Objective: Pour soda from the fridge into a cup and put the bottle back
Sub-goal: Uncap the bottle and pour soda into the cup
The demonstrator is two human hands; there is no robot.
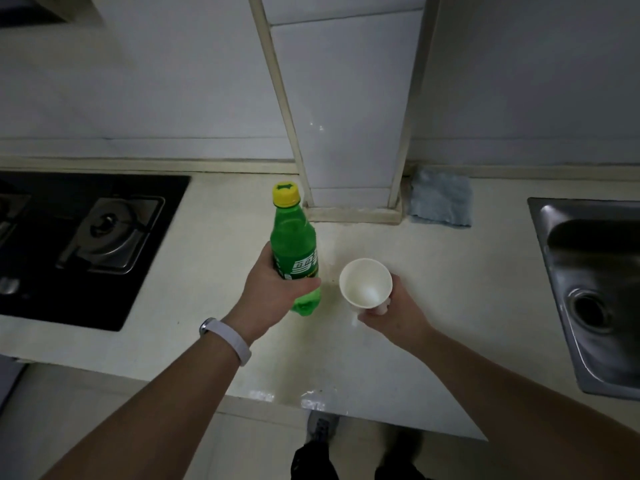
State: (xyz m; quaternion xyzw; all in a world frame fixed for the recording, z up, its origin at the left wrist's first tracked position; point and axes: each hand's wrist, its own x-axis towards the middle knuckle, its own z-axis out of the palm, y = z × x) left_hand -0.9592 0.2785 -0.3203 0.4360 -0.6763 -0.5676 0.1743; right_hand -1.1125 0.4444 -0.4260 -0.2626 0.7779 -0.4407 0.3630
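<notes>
A green soda bottle (293, 237) with a yellow cap screwed on stands upright over the pale countertop (214, 244). My left hand (270, 292) is wrapped around its lower half, over the label. Just to the right, a white paper cup (365, 282) stands upright with its mouth open toward me; its inside looks empty. My right hand (394, 313) holds the cup from the near right side, near its base. Bottle and cup are a small gap apart. A white band sits on my left wrist.
A black gas hob (86, 237) fills the counter's left part. A steel sink (595, 289) lies at the right edge. A blue-grey cloth (441, 197) lies by the wall, next to a tiled column (349, 133). The counter's front edge runs below my forearms.
</notes>
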